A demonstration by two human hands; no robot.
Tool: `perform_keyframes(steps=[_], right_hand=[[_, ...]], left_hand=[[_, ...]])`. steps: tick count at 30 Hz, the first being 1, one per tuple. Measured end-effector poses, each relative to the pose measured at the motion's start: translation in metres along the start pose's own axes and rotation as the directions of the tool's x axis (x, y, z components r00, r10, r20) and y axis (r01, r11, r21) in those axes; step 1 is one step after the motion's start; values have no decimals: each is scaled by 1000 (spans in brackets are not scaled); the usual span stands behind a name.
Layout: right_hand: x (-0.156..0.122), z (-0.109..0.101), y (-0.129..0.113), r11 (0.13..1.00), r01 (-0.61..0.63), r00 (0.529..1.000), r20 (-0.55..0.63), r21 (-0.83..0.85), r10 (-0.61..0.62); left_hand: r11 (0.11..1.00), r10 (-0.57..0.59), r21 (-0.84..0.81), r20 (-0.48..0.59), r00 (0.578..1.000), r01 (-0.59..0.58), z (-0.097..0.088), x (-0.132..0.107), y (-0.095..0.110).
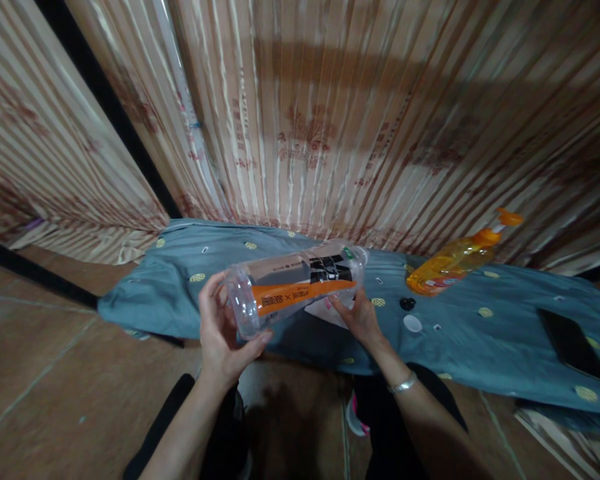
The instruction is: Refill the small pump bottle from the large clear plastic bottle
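A clear bottle [300,288] is held tilted above the cloth-covered desk [505,350], its ends clamped by the fingers of the left hand [220,341] and right hand [363,321], apparently being handled, with steady two-handed support called for in any turn.

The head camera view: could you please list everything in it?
Plastic bottle: one, clear, orange-labelled, between the hands
Pump bottle: one, orange, right
Small unclear object: one, black, by the pump bottle
Disc: one, white, just below that
Phone-like slab: one, black, far right
Thin piece: one, white, behind the plastic bottle
Cloth: one, teal, across the middle
Curtain fabric: one expanse, patterned beige, background
Bars: at least two, black, left
Floor: one, brown, below
Bracelet: one, silver, right wrist
Shoe: one clearly, grey-and-pink, bottom
Legs: two, black-clad, bottom
Left hand: one, bare, bottle's left end
Right hand: one, bare, bottle's right end
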State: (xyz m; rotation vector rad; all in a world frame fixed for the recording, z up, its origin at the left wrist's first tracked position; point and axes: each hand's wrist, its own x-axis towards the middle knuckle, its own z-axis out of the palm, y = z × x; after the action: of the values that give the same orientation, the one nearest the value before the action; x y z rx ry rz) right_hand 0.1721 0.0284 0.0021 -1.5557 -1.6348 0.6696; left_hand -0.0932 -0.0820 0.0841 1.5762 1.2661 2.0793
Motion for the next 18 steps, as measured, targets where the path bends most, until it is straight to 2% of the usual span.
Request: perform_keyframes(steps=[7, 12, 18], right_hand=[[0, 1, 1, 1000, 1, 1000, -7, -1, -1], [0, 2, 5, 999, 32, 999, -12, 22, -32], [-1, 2, 5, 999, 47, 998, -31, 21, -46]], left_hand=[[999, 47, -22, 20, 999, -47, 0, 0, 0], [1000, 11, 1, 14, 1000, -11, -1, 0, 0], [999, 38, 5, 12, 999, -38, 1, 2, 2]])
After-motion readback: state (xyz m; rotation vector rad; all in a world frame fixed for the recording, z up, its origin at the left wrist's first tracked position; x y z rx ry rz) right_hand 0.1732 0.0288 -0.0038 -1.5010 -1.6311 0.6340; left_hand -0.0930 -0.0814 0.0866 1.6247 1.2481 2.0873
